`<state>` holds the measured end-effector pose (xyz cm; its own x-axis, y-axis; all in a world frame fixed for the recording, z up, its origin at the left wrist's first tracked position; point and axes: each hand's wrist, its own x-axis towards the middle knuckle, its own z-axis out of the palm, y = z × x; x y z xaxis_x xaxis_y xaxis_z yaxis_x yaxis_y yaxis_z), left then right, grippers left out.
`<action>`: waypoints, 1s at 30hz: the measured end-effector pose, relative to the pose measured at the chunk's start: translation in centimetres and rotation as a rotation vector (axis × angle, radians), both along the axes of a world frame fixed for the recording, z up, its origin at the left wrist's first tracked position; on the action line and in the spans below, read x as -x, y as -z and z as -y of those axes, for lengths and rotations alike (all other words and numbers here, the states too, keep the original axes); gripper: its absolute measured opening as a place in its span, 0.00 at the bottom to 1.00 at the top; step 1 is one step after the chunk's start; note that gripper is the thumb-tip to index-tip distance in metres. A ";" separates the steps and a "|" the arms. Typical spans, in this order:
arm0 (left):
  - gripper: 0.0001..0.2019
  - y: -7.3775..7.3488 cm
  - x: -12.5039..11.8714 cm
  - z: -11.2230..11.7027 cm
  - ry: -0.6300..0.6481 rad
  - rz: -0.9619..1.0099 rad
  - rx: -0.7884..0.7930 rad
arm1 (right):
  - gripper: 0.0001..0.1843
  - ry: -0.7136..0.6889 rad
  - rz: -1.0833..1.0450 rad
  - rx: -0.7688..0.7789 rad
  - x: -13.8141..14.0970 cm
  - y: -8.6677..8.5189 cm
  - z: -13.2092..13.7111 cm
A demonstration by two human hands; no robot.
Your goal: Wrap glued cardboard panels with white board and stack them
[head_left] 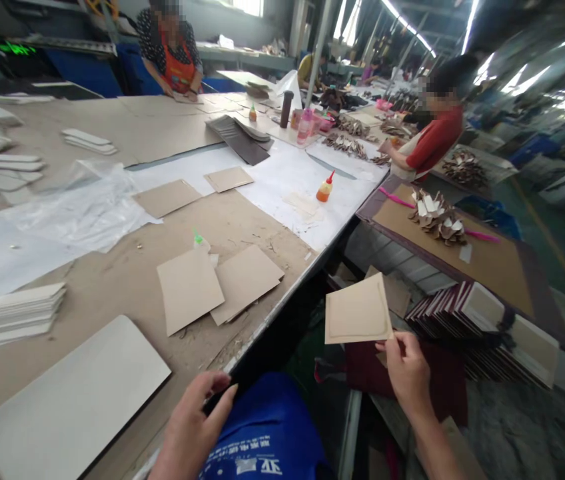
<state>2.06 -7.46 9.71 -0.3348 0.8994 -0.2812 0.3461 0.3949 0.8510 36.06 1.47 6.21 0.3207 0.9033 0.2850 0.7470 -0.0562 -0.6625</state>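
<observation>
My right hand pinches the lower right corner of a beige cardboard panel, held in the air past the table's edge. A thin line, perhaps glue, runs along the panel's borders. My left hand is at the table edge, thumb and fingers apart, holding nothing. Beyond it on the table lie a beige card and a small stack of similar cards. A green-tipped bottle is partly hidden behind them. To the left rests a large pale board.
Maroon-edged panels stand in a row at right, below a side table with bundled pieces. An orange glue bottle stands on white paper. Stacked strips lie left. Co-workers stand across the table and at right.
</observation>
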 end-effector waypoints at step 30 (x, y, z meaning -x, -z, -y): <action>0.14 -5.4 5.6 2.9 -0.303 0.146 -0.093 | 0.10 -1.222 0.671 -0.787 28.1 -9.6 6.6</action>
<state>-3.51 -10.40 15.06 -0.5529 0.7893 -0.2672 0.0969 0.3794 0.9201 7.97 -5.11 15.84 -0.8198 0.0792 0.5671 0.2400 0.9467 0.2147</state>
